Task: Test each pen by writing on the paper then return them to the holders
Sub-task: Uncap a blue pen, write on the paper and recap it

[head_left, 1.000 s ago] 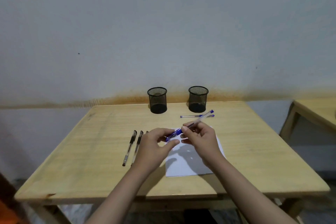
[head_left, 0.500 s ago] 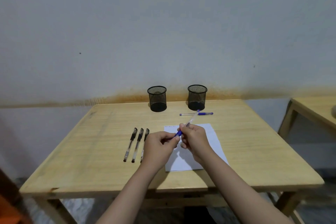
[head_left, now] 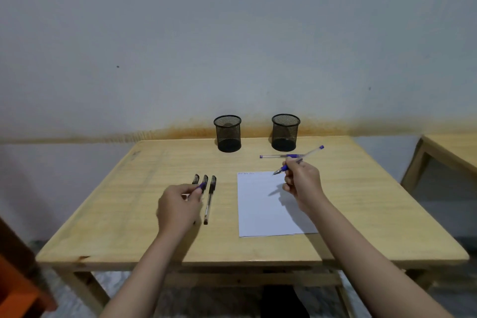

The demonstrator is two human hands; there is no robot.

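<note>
Between your right fingers [head_left: 293, 168] sits the blue pen [head_left: 299, 160], pinched in a writing grip, its tip at the top edge of the paper [head_left: 260, 209]. Your left hand [head_left: 178, 208] is closed on its blue cap [head_left: 200, 186], over the black pens [head_left: 209, 199]. Beyond your right fingers lie a second blue pen [head_left: 278, 156] and two holders [head_left: 285, 132].

table [head_left: 361, 201]: pale wood, smooth, faint sheen
holders [head_left: 228, 134]: black wire mesh, matt
paper [head_left: 260, 214]: white sheet, matt, flat
held pen [head_left: 309, 153]: clear glossy plastic, blue grip
black pens [head_left: 210, 196]: clear plastic barrels, dark caps
wall [head_left: 232, 33]: painted, matt
</note>
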